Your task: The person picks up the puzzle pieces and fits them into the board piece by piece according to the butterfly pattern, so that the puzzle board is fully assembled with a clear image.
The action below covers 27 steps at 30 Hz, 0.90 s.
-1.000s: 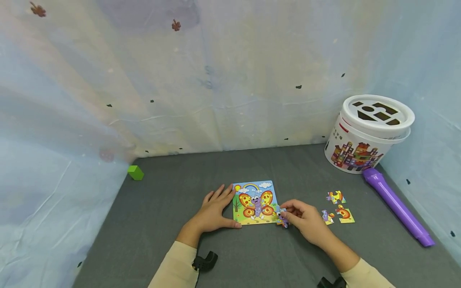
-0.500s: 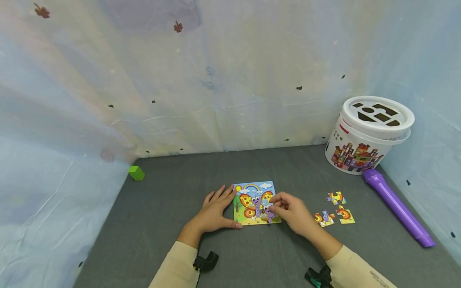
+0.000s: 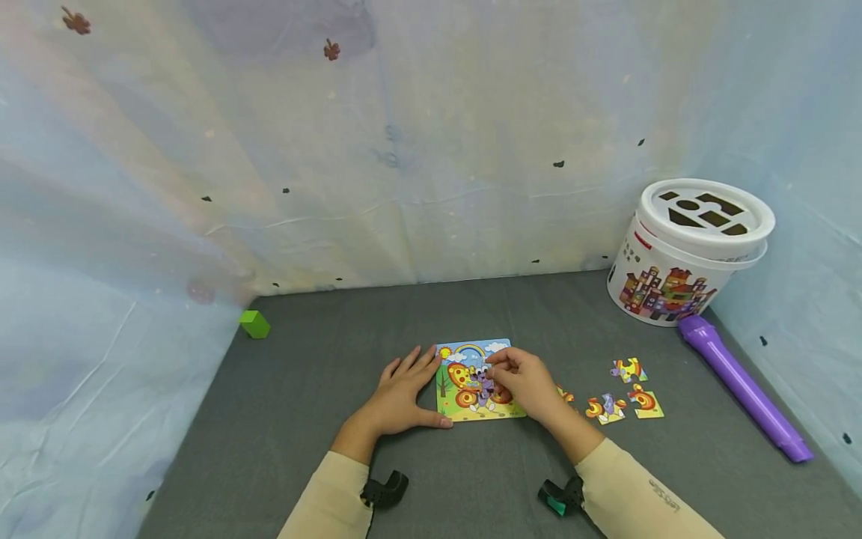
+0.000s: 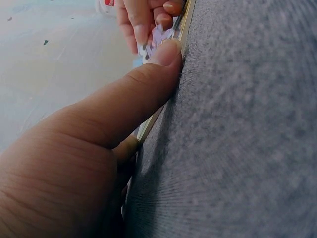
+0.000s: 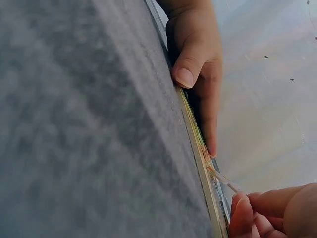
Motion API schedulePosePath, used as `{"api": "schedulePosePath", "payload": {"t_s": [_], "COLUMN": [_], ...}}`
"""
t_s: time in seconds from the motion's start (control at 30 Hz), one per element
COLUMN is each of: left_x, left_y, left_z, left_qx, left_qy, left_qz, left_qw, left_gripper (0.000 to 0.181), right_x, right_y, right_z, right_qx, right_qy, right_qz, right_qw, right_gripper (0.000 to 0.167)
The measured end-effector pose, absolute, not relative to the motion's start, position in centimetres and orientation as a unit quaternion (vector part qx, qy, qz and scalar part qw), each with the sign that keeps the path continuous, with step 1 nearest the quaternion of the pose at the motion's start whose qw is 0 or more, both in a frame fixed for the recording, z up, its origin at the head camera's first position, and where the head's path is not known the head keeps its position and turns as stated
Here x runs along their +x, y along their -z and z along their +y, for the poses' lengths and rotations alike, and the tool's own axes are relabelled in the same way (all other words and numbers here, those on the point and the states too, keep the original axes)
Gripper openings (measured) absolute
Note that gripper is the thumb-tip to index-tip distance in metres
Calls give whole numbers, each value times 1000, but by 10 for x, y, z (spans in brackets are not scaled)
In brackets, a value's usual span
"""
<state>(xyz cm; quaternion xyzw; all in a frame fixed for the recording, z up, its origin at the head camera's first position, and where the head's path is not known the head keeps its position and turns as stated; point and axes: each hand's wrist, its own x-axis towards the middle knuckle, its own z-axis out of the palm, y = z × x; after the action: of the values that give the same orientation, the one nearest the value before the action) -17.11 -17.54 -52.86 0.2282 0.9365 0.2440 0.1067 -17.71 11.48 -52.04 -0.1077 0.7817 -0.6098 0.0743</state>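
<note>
A square butterfly picture board (image 3: pixel 449 408) lies on the grey surface in the head view. My left hand (image 3: pixel 400 397) rests along its left side, fingers spread and straight, thumb at the lower left corner. In the left wrist view that thumb (image 4: pixel 166 52) touches the board's edge. My right hand (image 3: pixel 528 382) is over the right half of the board and hides part of the picture. Between thumb and fingers it pinches a jigsaw piece (image 4: pixel 157 35) with a purple figure on it. The right wrist view shows this piece (image 5: pixel 225 181) tilted, its lower end at the board.
Right of the board lie several loose jigsaw pieces (image 3: pixel 609 409), one partly behind my right hand. A white lidded bucket (image 3: pixel 680 262) stands at the back right, with a purple tube (image 3: pixel 747 393) in front. A green block (image 3: pixel 254 324) sits at the far left.
My right hand has moved left with the jigsaw piece, from the board's right edge to over its middle. More loose pieces show behind the hand. My left hand has stayed still.
</note>
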Motion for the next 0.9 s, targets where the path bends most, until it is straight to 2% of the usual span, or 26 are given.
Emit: {"api": "schedulePosePath", "payload": {"t_s": [0.3, 0.47, 0.57, 0.7, 0.8, 0.9], "left_x": [-171, -171, -170, -170, -170, -171], "left_y": [529, 527, 526, 525, 526, 527], "left_z": [-178, -176, -175, -175, -175, -175], "left_qx": [229, 236, 239, 237, 237, 239], "left_qy": [-246, -253, -257, -255, -252, -249], "left_qz": [936, 933, 931, 932, 933, 934], "left_qw": [104, 101, 101, 101, 98, 96], "left_gripper": [123, 121, 120, 121, 122, 121], "right_x": [-183, -178, -169, -155, -144, -136], "right_y": [523, 524, 523, 521, 520, 519], "right_z": [100, 103, 105, 105, 105, 104], "right_qx": [-68, -68, -107, -217, -292, -314], "right_qy": [610, 603, 540, 397, 310, 243], "right_qz": [784, 790, 834, 891, 904, 918], "right_qw": [92, 87, 38, -40, -31, 13], "right_gripper": [16, 23, 25, 31, 49, 68]}}
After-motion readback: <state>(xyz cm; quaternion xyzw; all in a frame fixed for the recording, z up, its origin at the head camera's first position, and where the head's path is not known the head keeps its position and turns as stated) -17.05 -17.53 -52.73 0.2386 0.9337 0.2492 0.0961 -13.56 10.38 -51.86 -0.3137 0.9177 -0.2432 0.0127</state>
